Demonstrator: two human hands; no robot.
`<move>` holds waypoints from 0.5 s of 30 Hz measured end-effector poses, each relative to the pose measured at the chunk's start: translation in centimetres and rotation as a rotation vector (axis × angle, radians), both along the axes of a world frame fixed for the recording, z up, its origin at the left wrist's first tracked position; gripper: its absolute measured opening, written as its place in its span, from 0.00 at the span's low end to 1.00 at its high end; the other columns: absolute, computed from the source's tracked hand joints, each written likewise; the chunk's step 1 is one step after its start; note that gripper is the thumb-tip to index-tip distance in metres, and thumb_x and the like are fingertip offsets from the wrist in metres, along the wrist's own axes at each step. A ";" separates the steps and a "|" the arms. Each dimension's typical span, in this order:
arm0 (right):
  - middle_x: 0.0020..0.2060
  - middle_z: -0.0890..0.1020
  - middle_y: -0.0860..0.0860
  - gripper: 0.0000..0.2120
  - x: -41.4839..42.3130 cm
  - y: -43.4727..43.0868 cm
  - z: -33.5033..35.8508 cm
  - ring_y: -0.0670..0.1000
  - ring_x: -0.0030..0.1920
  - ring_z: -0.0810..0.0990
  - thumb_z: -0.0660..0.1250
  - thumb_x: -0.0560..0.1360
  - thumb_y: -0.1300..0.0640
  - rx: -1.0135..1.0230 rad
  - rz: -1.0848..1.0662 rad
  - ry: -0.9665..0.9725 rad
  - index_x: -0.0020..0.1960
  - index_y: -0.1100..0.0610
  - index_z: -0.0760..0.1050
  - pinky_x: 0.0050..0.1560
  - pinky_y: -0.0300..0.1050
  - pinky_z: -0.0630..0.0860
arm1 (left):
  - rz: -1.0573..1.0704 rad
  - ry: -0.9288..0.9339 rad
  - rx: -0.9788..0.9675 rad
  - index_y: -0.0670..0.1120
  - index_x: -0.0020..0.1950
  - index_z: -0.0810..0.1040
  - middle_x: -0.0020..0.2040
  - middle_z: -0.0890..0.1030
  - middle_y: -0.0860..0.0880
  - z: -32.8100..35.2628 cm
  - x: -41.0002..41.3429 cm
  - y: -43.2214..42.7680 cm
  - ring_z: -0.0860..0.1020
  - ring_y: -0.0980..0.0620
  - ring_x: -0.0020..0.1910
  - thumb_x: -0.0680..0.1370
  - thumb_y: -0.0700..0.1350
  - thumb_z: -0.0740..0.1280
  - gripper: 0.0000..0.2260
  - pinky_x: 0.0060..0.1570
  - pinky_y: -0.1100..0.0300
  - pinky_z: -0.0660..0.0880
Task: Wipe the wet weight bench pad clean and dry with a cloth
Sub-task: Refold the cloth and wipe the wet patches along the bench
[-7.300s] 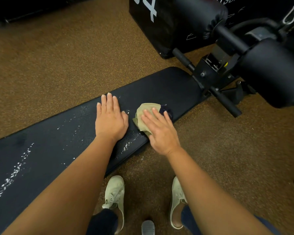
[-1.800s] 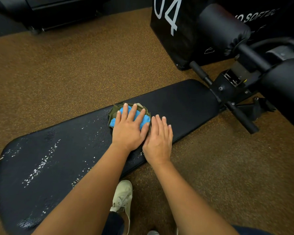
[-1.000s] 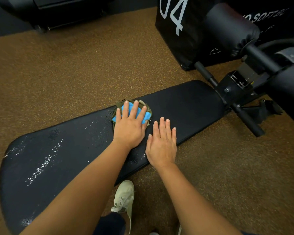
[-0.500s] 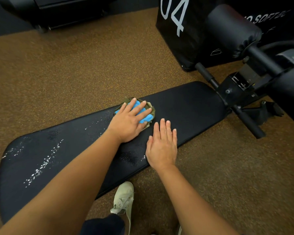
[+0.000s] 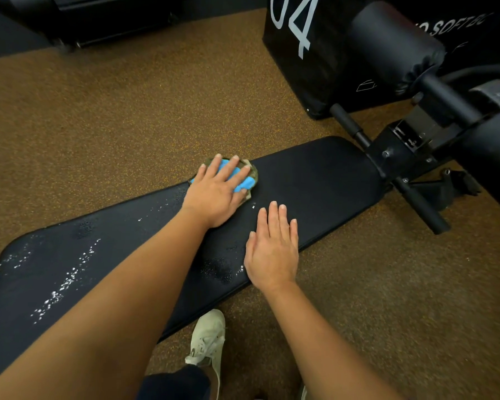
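A long black bench pad (image 5: 324, 180) runs from lower left to upper right. Water droplets glisten on its left half and near its front edge. My left hand (image 5: 217, 192) presses flat, fingers spread, on a blue and olive cloth (image 5: 244, 183) at the pad's far edge. My right hand (image 5: 273, 246) rests flat on the pad near its front edge, fingers straight and together, holding nothing. The pad's right end looks dry and matte.
The bench's black frame with foam rollers (image 5: 393, 44) and a crossbar (image 5: 416, 197) stands at the right. A black box marked 04 (image 5: 298, 39) sits behind it. Brown speckled floor (image 5: 98, 111) surrounds the bench. My pale shoe (image 5: 208, 339) stands under the pad's front edge.
The cloth passed from my right hand to my left. In the last second my left hand slid it toward the pad's far edge; my right hand stayed put.
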State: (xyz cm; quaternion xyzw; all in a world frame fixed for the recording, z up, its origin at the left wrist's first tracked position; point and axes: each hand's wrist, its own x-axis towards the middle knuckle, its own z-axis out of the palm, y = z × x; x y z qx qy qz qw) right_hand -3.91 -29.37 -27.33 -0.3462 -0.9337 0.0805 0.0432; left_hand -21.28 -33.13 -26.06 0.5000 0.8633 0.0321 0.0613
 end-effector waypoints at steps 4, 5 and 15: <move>0.74 0.61 0.58 0.29 -0.1 0.0 0.1 0.56 0.76 0.55 0.44 0.77 0.49 0.010 -0.012 -0.002 0.73 0.60 0.63 0.74 0.57 0.55 | 0.203 0.008 0.028 0.55 0.78 0.54 0.79 0.52 0.46 -0.2 2.5 1.8 0.47 0.38 0.76 0.82 0.57 0.49 0.24 0.72 0.40 0.49; 0.74 0.61 0.58 0.29 -0.1 0.0 0.1 0.56 0.76 0.56 0.44 0.77 0.49 0.012 -0.012 -0.004 0.73 0.60 0.63 0.74 0.57 0.55 | 0.155 0.016 0.026 0.56 0.78 0.54 0.79 0.52 0.46 -0.3 2.6 1.6 0.47 0.38 0.77 0.82 0.57 0.49 0.24 0.72 0.40 0.49; 0.74 0.62 0.58 0.28 0.0 0.0 0.0 0.56 0.75 0.56 0.45 0.77 0.50 0.016 -0.008 0.010 0.72 0.60 0.64 0.73 0.57 0.56 | 0.255 -0.010 -0.010 0.59 0.78 0.51 0.79 0.52 0.47 0.1 1.5 2.2 0.45 0.37 0.76 0.82 0.59 0.44 0.23 0.72 0.37 0.47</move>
